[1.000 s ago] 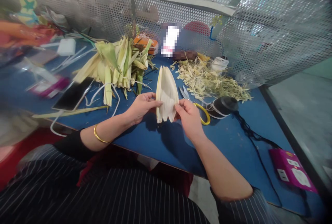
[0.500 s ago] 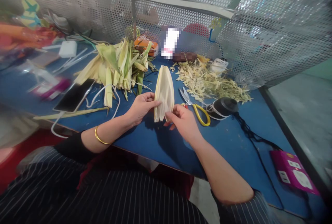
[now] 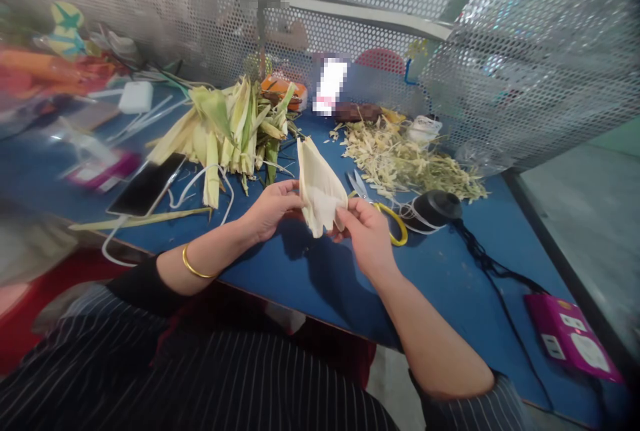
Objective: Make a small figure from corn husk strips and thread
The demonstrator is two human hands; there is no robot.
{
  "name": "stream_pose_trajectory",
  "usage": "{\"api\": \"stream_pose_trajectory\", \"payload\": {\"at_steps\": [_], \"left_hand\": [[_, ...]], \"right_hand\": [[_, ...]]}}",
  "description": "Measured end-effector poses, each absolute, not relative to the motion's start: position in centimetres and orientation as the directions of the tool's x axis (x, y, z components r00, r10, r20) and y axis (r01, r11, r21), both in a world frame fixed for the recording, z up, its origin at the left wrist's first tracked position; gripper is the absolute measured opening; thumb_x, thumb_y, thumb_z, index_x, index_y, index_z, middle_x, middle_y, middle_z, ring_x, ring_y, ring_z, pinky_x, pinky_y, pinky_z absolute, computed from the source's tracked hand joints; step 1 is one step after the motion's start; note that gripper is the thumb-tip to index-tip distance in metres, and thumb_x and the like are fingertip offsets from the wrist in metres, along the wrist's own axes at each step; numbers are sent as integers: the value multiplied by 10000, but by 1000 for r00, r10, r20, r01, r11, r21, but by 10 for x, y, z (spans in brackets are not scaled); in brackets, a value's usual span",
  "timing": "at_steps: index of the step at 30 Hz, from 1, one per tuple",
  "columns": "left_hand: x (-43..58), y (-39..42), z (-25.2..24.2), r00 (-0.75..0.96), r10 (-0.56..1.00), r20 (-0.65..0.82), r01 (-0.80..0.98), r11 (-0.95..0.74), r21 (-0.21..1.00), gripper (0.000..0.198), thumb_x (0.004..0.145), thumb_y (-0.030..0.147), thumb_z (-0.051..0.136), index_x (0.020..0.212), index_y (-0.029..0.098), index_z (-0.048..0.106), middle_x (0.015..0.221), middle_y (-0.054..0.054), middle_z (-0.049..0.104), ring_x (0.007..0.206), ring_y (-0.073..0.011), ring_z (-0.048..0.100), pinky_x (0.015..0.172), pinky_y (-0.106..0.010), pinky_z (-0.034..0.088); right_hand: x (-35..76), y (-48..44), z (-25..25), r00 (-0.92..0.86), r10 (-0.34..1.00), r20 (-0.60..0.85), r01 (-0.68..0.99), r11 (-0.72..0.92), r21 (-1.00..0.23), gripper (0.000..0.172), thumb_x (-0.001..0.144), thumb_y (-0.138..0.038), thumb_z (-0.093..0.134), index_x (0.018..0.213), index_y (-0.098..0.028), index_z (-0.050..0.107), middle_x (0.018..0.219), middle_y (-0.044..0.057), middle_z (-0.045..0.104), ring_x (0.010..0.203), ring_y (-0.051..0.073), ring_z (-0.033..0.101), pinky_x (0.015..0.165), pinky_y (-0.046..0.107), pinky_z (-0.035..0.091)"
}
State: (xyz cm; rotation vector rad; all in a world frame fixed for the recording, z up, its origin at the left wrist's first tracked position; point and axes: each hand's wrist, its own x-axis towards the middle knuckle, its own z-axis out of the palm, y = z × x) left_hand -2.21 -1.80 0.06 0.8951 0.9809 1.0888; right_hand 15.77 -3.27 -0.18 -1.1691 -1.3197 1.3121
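Observation:
A pale corn husk (image 3: 320, 188) is stretched between my two hands above the table, its pointed end up and its ragged end toward me. My left hand (image 3: 274, 208) pinches its left edge between thumb and fingers. On the other edge my right hand (image 3: 364, 226) is closed, thumb in front and fingertips partly behind the husk. Just past my right hand lie scissors (image 3: 395, 223) with yellow handles, partly covered by that hand. A heap of green and cream husks (image 3: 235, 128) sits beyond my left hand.
Shredded husk (image 3: 400, 158) is piled at the back right, near a black spool (image 3: 435, 210) with white string. A phone (image 3: 147, 184) with a white cable lies left. At the right edge is a purple power box (image 3: 570, 334). A perforated metal screen (image 3: 370, 31) closes off the back.
The husk has been spread wider and its tip now leans left. My right hand has moved a little to the right, covering more of the scissors.

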Motion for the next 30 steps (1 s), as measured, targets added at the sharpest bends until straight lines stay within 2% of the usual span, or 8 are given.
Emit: {"api": "stream_pose_trajectory", "payload": {"at_steps": [6, 11, 13, 16, 18, 20, 23, 30], "left_hand": [[-26, -19, -1, 203, 961, -189, -304, 246, 920, 304, 700, 116, 661, 999, 95, 610, 778, -59, 697, 614, -112, 636, 599, -245, 511], [-25, -19, 0, 150, 967, -208, -296, 245, 923, 218, 717, 165, 705, 896, 107, 594, 795, -61, 693, 641, -115, 650, 605, -244, 521], [-23, -20, 1, 128, 970, -207, -284, 236, 929, 184, 719, 154, 700, 858, 111, 587, 774, -56, 691, 629, -112, 645, 598, -244, 523], [-20, -21, 2, 114, 976, -186, -253, 209, 945, 176, 725, 144, 689, 860, 112, 581, 726, -44, 687, 616, -109, 639, 589, -237, 522], [-17, -23, 2, 142, 977, -158, -222, 187, 957, 205, 739, 149, 675, 918, 111, 582, 707, -35, 687, 623, -110, 639, 583, -227, 517], [-13, -26, 0, 200, 971, -128, -183, 165, 969, 274, 751, 163, 663, 1008, 112, 582, 706, -29, 691, 632, -112, 639, 576, -221, 512], [-9, -30, -4, 270, 961, -65, -114, 99, 989, 374, 764, 186, 647, 1126, 123, 576, 715, -16, 690, 631, -110, 625, 585, -226, 514], [-5, -33, -8, 299, 953, -46, -24, 56, 998, 407, 777, 220, 638, 1173, 142, 580, 728, -7, 689, 648, -115, 619, 630, -250, 520]], "right_hand": [[157, -34, -1, -92, 996, 5, 56, 11, -998, 130, 829, -322, 584, 819, -195, 559, 605, -22, 624, 512, 132, 620, 454, 240, 483], [161, -34, -2, -16, 976, 218, 322, 211, -923, 295, 863, -327, 554, 1136, -220, 524, 689, -12, 640, 550, 151, 618, 538, 303, 532], [163, -35, -2, -40, 907, 420, 487, 385, -784, 388, 869, -297, 549, 1246, -220, 498, 866, 47, 660, 724, 180, 651, 661, 344, 547], [167, -36, 1, -148, 706, 693, 699, 570, -432, 368, 845, -256, 586, 1211, -225, 577, 1110, 113, 607, 1009, 234, 599, 825, 385, 499], [167, -37, 2, -244, 615, 750, 761, 601, -245, 238, 843, -253, 597, 1072, -239, 659, 1018, 87, 628, 974, 227, 592, 850, 392, 453], [165, -38, 2, -308, 622, 720, 791, 588, -169, 156, 853, -284, 597, 975, -241, 683, 877, 50, 641, 862, 205, 599, 829, 394, 416], [160, -36, 0, -289, 724, 626, 820, 525, -229, 173, 850, -349, 606, 943, -217, 669, 849, 36, 647, 834, 206, 600, 797, 389, 388], [159, -37, 0, -117, 896, 429, 573, 414, -708, 53, 829, -230, 587, 784, -205, 574, 752, -12, 609, 681, 137, 558, 679, 304, 431]]}}
